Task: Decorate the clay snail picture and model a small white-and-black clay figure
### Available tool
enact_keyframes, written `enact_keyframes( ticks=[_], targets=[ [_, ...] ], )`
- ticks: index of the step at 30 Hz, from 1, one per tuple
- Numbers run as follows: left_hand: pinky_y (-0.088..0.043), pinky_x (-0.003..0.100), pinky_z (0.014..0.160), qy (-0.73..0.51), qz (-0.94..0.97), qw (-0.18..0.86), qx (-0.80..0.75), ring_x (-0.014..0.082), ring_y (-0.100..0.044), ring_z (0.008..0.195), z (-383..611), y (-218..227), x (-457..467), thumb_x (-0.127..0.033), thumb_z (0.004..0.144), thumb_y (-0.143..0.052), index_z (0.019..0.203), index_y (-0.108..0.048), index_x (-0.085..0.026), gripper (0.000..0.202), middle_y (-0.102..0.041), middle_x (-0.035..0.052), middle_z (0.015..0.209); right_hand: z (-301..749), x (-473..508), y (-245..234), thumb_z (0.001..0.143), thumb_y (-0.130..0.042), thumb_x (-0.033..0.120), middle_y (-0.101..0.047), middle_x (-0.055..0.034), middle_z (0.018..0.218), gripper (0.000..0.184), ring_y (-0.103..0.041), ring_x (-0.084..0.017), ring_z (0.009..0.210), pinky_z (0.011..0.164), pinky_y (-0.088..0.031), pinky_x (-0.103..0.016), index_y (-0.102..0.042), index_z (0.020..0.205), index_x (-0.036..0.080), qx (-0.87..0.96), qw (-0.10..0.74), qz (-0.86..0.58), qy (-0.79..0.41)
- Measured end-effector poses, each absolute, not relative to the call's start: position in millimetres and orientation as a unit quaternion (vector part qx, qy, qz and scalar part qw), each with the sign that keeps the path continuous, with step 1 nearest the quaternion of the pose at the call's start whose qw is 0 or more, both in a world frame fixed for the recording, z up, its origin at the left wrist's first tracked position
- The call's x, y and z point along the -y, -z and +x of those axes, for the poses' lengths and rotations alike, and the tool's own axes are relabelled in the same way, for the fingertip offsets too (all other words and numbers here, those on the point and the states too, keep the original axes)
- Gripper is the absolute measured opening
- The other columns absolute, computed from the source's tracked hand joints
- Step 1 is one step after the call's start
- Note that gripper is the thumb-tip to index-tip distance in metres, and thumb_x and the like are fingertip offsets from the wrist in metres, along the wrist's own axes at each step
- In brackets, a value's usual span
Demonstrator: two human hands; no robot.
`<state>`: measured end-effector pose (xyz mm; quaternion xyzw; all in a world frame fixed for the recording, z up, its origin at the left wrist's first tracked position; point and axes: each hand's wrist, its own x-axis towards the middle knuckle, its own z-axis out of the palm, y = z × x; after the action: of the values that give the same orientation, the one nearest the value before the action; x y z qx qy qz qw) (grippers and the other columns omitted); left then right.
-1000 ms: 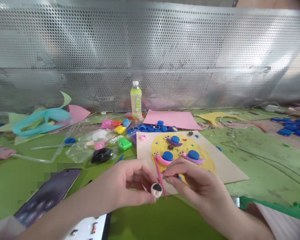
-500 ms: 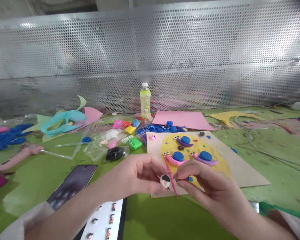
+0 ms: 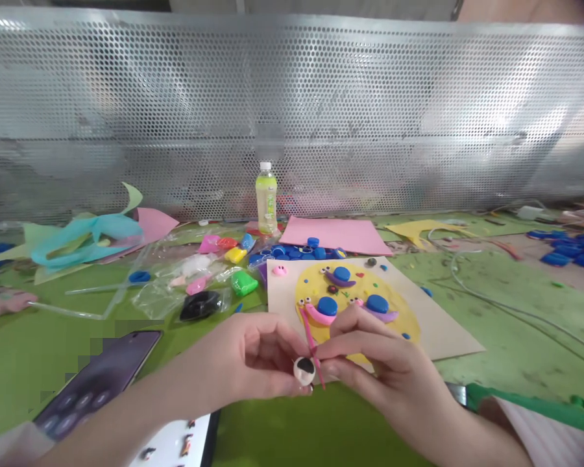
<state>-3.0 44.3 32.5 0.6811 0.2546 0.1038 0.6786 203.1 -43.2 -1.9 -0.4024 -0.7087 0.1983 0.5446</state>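
My left hand [image 3: 265,357] is closed, pinching a small round white clay piece [image 3: 304,371] with a black patch on its upper part. My right hand [image 3: 377,363] is also closed, its fingertips on a thin pink stick [image 3: 320,373] that slants down just beside the clay piece. Whether the left fingers touch the stick too is hard to tell. Behind both hands lies a cream sheet [image 3: 448,334] with a yellow round area, carrying pink and purple clay snails with blue bottle-cap shells [image 3: 328,306].
A phone [image 3: 111,363] and a tablet [image 3: 165,441] showing small figures lie at left. Bagged clay [image 3: 244,283], blue caps [image 3: 313,251], a drink bottle [image 3: 267,201] and pink paper [image 3: 335,235] stand farther back. A white cable [image 3: 486,292] runs at right, before a perforated metal panel [image 3: 292,91].
My right hand has come in to the left, its fingertips now at the pink stick and close against the clay piece. The camera view has turned slightly right.
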Motion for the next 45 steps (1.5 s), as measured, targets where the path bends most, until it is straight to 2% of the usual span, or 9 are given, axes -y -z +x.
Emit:
enact_keyframes(
  ticks=[12,18,25,33,43,45],
  targets=[
    [-0.052,0.018,0.075,-0.099,0.653,0.701,-0.267,0.0095,-0.071,0.083,0.6,-39.3,-37.9,-0.013,0.078,-0.080,0.091,-0.070,-0.023,0.019,-0.077,-0.0044,0.088,201.0,45.0,0.2,0.091,-0.067,0.030,-0.063,-0.0011,0.079,0.012,-0.062,-0.012,0.073,0.073,-0.057,-0.023,-0.078,0.091,0.027,0.708,0.538,-0.404,-0.215],
    [-0.052,0.017,0.075,-0.104,0.653,0.705,-0.257,0.0089,-0.071,0.084,-0.5,-36.6,-37.7,-0.017,0.080,-0.079,0.092,-0.071,-0.024,0.016,-0.077,-0.0052,0.088,202.9,44.9,1.5,0.090,-0.068,0.025,-0.061,-0.0007,0.079,0.013,-0.061,-0.011,0.073,0.073,-0.056,-0.022,-0.079,0.096,0.029,0.713,0.534,-0.398,-0.220],
    [-0.051,0.018,0.073,-0.118,0.654,0.688,-0.290,0.0091,-0.070,0.078,1.6,-39.4,-39.4,-0.016,0.077,-0.081,0.089,-0.069,-0.021,0.018,-0.076,-0.0038,0.084,203.1,47.4,1.4,0.093,-0.062,0.019,-0.062,-0.0020,0.086,0.028,-0.061,-0.013,0.081,0.075,-0.055,-0.026,-0.073,0.114,0.034,0.702,0.545,-0.379,-0.256],
    [-0.051,0.018,0.075,-0.131,0.649,0.683,-0.309,0.0093,-0.070,0.081,1.1,-45.1,-37.3,-0.016,0.080,-0.078,0.090,-0.069,-0.023,0.015,-0.076,-0.0065,0.082,204.0,47.6,-0.2,0.096,-0.057,0.021,-0.063,-0.0022,0.087,0.027,-0.059,-0.013,0.082,0.074,-0.055,-0.025,-0.075,0.111,0.034,0.702,0.532,-0.393,-0.263],
    [-0.049,0.020,0.073,-0.138,0.655,0.673,-0.314,0.0100,-0.066,0.080,2.0,-41.8,-40.5,-0.016,0.080,-0.076,0.093,-0.069,-0.024,0.017,-0.073,-0.0059,0.083,203.3,47.0,2.6,0.093,-0.060,0.023,-0.063,-0.0031,0.087,0.021,-0.062,-0.014,0.082,0.071,-0.055,-0.024,-0.078,0.102,0.031,0.679,0.556,-0.413,-0.244],
    [-0.047,0.019,0.071,-0.142,0.658,0.666,-0.321,0.0094,-0.064,0.078,1.5,-40.7,-40.7,-0.017,0.079,-0.077,0.092,-0.069,-0.024,0.017,-0.072,-0.0065,0.081,203.1,46.7,1.7,0.093,-0.059,0.022,-0.062,-0.0023,0.085,0.023,-0.060,-0.013,0.081,0.076,-0.055,-0.025,-0.077,0.104,0.030,0.693,0.545,-0.408,-0.237]
  ],
)
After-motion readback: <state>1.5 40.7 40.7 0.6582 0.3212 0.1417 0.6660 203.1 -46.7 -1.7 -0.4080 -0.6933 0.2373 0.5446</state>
